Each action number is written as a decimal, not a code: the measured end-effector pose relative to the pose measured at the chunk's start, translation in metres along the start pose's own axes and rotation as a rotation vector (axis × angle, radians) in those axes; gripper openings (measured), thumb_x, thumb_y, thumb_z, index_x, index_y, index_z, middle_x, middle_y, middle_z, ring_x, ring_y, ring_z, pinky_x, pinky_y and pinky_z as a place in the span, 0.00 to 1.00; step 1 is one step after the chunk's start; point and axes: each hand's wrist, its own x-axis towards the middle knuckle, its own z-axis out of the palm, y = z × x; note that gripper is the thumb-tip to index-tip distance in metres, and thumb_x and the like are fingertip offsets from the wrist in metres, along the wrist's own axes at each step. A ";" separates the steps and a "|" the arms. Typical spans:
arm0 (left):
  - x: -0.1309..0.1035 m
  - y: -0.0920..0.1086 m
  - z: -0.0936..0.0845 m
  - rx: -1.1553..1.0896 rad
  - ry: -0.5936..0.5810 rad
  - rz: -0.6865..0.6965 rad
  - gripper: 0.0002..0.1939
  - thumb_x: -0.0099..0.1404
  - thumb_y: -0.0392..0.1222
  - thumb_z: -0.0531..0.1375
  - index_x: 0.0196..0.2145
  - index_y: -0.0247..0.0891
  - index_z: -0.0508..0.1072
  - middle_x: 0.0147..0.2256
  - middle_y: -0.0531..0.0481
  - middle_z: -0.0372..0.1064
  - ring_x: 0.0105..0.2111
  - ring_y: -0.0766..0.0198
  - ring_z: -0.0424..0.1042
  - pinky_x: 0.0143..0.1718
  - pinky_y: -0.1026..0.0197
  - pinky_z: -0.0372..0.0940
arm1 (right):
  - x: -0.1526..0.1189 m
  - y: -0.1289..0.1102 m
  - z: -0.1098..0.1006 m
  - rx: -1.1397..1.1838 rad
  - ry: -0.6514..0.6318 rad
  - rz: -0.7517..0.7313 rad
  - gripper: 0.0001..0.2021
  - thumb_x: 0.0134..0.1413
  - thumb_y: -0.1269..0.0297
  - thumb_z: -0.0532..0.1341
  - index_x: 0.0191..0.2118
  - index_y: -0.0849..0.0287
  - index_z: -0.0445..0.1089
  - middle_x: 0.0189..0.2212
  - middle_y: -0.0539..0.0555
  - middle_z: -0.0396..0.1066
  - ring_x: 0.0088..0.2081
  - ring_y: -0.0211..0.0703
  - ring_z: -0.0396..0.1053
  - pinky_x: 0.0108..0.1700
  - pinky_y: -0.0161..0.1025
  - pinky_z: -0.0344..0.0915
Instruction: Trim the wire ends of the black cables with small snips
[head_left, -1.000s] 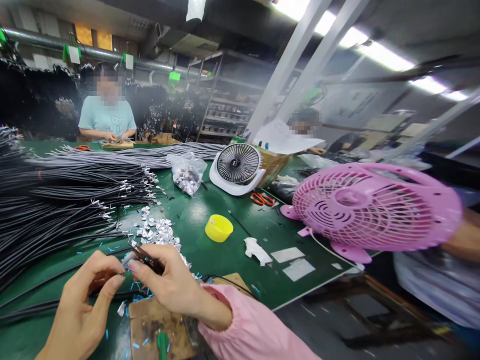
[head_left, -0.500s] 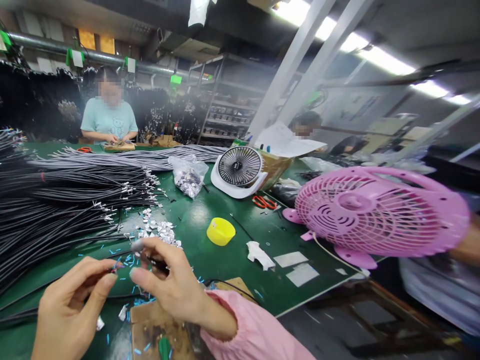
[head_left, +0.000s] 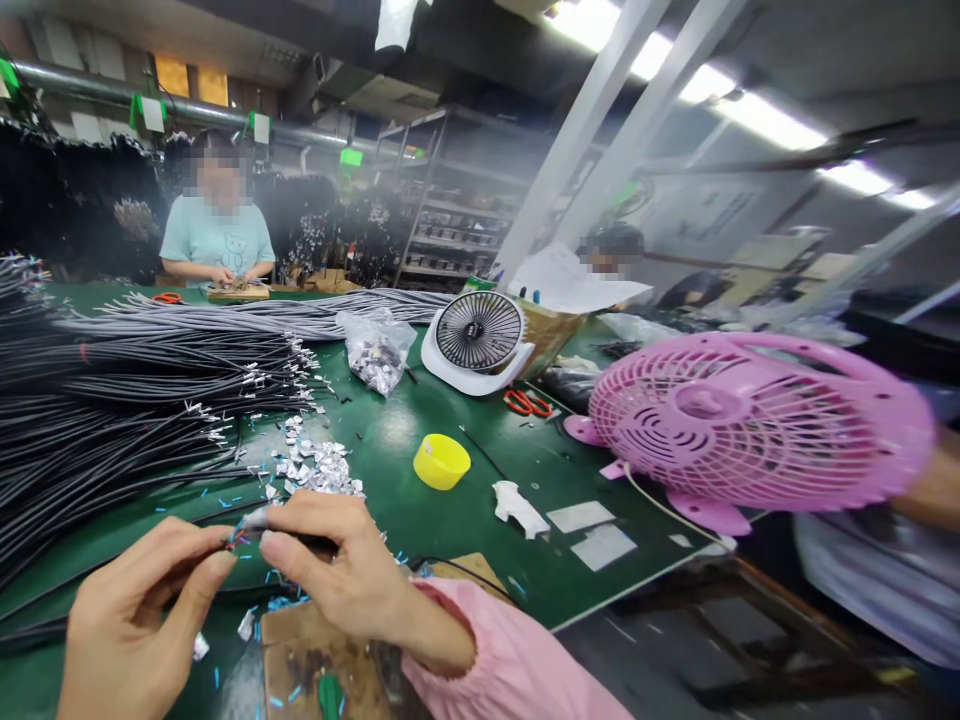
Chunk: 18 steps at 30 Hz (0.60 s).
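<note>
My left hand (head_left: 142,605) pinches the end of a black cable between thumb and forefinger, with thin coloured wires (head_left: 238,538) fanning out of the tip. Close on its right is my right hand (head_left: 345,560), coming out of a pink sleeve (head_left: 510,650). Its forefinger has a grey covering on the tip and reaches the wire ends, the thumb bent just below. Something dark shows within the curled right fingers, but I cannot make it out. Below the hands lies a worn wooden block (head_left: 300,650) with a green-handled piece (head_left: 328,695) on it.
Bundles of black cables (head_left: 112,410) fill the left side, beside foil scraps (head_left: 322,465) and blue bits. A yellow ring (head_left: 442,462), orange-handled scissors (head_left: 527,403), a white fan (head_left: 480,335) and a pink fan (head_left: 750,425) stand farther right. A co-worker (head_left: 217,235) sits opposite.
My right forefinger has moved left and down to the coloured wires, closing the gap between the hands. The left hand has barely shifted and keeps its pinch.
</note>
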 end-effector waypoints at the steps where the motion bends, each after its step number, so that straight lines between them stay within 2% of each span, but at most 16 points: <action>1: 0.001 -0.003 -0.002 0.015 -0.022 0.038 0.11 0.59 0.55 0.70 0.28 0.47 0.82 0.25 0.57 0.74 0.23 0.68 0.71 0.22 0.70 0.68 | 0.000 0.000 0.000 -0.006 -0.001 -0.011 0.16 0.67 0.65 0.56 0.26 0.57 0.70 0.24 0.49 0.66 0.25 0.36 0.58 0.26 0.35 0.54; 6: 0.007 -0.013 -0.010 0.100 -0.129 0.238 0.04 0.64 0.47 0.67 0.34 0.48 0.84 0.25 0.58 0.76 0.20 0.69 0.72 0.18 0.73 0.64 | 0.000 0.000 -0.001 -0.017 -0.003 -0.006 0.16 0.65 0.69 0.59 0.24 0.58 0.68 0.24 0.48 0.64 0.25 0.35 0.58 0.25 0.33 0.53; 12: 0.006 -0.014 -0.010 0.127 -0.137 0.233 0.05 0.65 0.48 0.67 0.34 0.49 0.84 0.24 0.58 0.76 0.19 0.69 0.72 0.16 0.72 0.63 | -0.001 0.003 -0.002 0.004 -0.040 -0.007 0.15 0.66 0.65 0.59 0.26 0.58 0.71 0.24 0.49 0.66 0.25 0.36 0.59 0.26 0.34 0.55; 15: 0.005 -0.014 -0.008 0.138 -0.104 0.217 0.06 0.64 0.48 0.68 0.38 0.49 0.83 0.28 0.57 0.79 0.23 0.67 0.76 0.22 0.71 0.70 | -0.001 0.001 -0.002 0.003 -0.023 0.020 0.16 0.67 0.63 0.59 0.26 0.58 0.72 0.25 0.50 0.69 0.26 0.36 0.61 0.26 0.33 0.56; 18: 0.003 -0.017 -0.007 0.229 -0.011 0.197 0.09 0.60 0.53 0.70 0.34 0.48 0.82 0.28 0.56 0.79 0.24 0.64 0.77 0.31 0.65 0.75 | 0.000 -0.001 -0.001 0.010 -0.004 0.101 0.18 0.69 0.65 0.57 0.25 0.58 0.73 0.24 0.50 0.70 0.25 0.36 0.61 0.25 0.34 0.56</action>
